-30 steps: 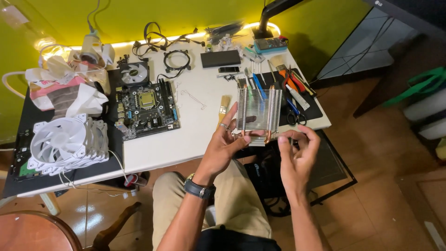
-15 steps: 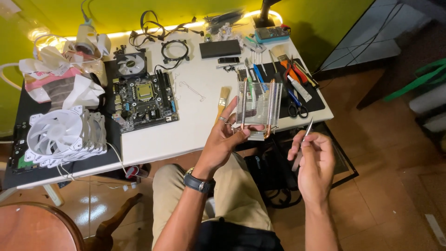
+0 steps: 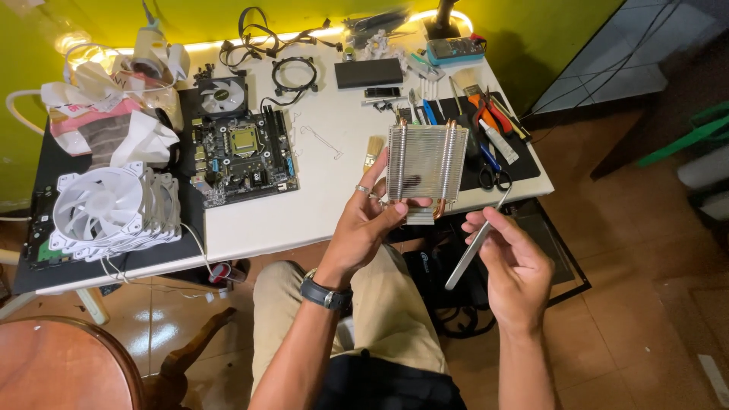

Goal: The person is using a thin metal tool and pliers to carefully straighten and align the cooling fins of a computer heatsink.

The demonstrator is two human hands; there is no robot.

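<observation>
A second ago both hands gripped the finned heatsink [image 3: 425,165] at its base. Now only the left hand [image 3: 364,228] holds it, while the right hand [image 3: 516,262] has come away, lower and to the right, holding a thin metal strip [image 3: 474,243].

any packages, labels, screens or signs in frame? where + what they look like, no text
Handheld meter: far right of the white table, teal case, small grey screen.
Flat black box: far middle of the table, rectangular.
Tube: on the black mat at right, slim, white with a dark label.
Wrappers: far left, crumpled, white and pink.
No signs.
</observation>
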